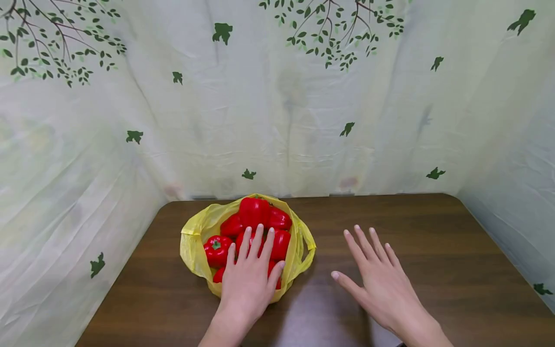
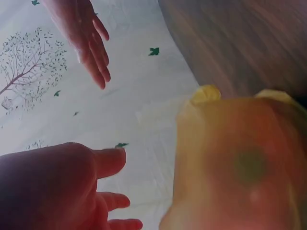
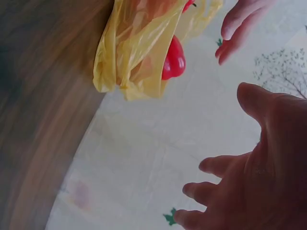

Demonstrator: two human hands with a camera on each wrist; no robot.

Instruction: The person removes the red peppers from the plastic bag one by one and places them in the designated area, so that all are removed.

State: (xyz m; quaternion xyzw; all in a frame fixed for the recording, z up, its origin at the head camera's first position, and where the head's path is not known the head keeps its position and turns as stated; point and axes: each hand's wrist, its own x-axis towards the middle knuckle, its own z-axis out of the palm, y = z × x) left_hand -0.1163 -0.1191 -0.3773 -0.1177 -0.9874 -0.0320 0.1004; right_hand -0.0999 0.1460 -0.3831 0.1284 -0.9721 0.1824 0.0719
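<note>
Several red bell peppers [image 1: 254,210] fill a yellow plastic bag [image 1: 191,248] whose mouth is spread wide on the table. Above the near part of the bag hovers my left hand [image 1: 248,284], fingers straight and spread, hiding some peppers. In the left wrist view a gap separates that hand [image 2: 57,187] from the bag's side [image 2: 225,153], where a green stem shows blurrily through the plastic. To the right of the bag, my right hand [image 1: 386,286] is held over the table with straight, spread fingers and nothing in them. A pepper [image 3: 174,60] shows at the bag's rim in the right wrist view.
The brown wooden table [image 1: 416,221] has rounded far corners. A pale curtain [image 1: 295,120] printed with leaves and branches hangs behind it and along both sides. One handle loop [image 1: 310,248] of the bag stands out on its right side.
</note>
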